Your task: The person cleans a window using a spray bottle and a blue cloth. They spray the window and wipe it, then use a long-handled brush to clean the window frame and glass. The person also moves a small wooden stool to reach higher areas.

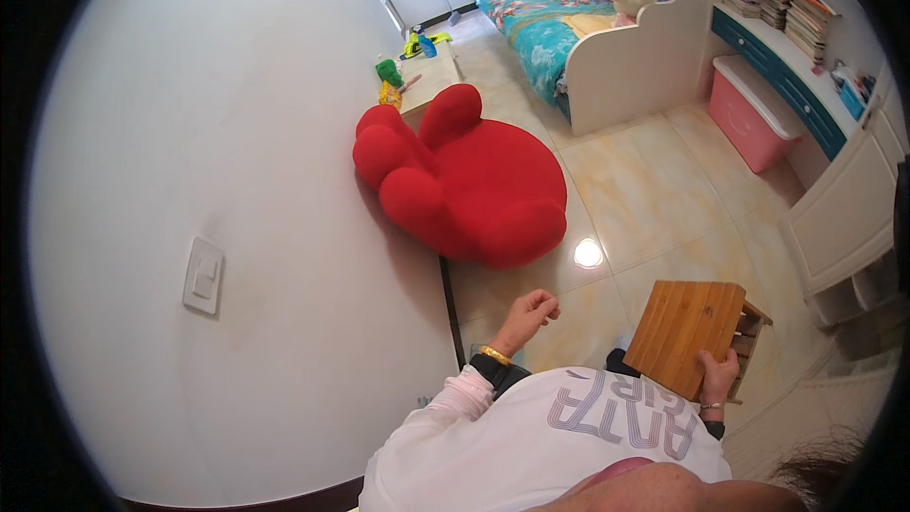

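Observation:
My right hand grips the near edge of a slatted wooden stool, thumb on top of its seat; the fingers beneath are partly hidden. The stool is held tilted in front of my body, with part of its slatted underframe showing at the right. My left hand is raised over the floor beside the wall, fingers loosely curled, holding nothing that I can see. Ahead of it, a red plush lounge seat rests on the tiled floor against the wall.
A low white table with a green item, a yellow packet and a blue bottle stands behind the red seat. Further off is a bed. At the right are a desk with stacked books, a pink storage bin and a white cabinet door.

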`<state>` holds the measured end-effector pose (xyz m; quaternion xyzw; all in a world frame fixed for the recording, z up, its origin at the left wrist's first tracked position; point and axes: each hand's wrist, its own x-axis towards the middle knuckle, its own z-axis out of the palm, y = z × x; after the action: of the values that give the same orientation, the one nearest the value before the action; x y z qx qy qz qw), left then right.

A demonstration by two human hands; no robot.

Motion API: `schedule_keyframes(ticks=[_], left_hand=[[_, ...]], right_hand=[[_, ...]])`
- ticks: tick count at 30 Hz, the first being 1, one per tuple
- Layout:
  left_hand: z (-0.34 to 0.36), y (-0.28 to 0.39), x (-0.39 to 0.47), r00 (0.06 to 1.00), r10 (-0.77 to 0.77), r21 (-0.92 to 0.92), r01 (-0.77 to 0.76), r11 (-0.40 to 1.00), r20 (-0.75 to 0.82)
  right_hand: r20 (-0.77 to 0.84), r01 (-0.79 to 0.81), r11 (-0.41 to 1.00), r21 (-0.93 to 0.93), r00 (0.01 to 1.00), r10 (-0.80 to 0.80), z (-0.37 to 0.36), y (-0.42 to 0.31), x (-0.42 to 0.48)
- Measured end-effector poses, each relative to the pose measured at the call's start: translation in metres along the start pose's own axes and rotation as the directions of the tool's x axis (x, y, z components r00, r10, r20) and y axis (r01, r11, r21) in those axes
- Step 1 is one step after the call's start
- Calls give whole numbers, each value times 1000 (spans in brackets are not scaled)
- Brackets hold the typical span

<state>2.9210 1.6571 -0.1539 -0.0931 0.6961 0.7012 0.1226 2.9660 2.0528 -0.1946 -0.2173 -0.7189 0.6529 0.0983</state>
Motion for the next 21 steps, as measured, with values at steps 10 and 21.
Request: schedule_keyframes(ticks=[10,21], left_hand=[[5,60,162,965,-33,-81,12,997,-259],[-66,77,330,888,-140,-217,47,975,-438]], right_hand=[[301,141,975,-172,950,-84,128,-94,251],[562,228,958,-176,822,-93,333,-177,436]])
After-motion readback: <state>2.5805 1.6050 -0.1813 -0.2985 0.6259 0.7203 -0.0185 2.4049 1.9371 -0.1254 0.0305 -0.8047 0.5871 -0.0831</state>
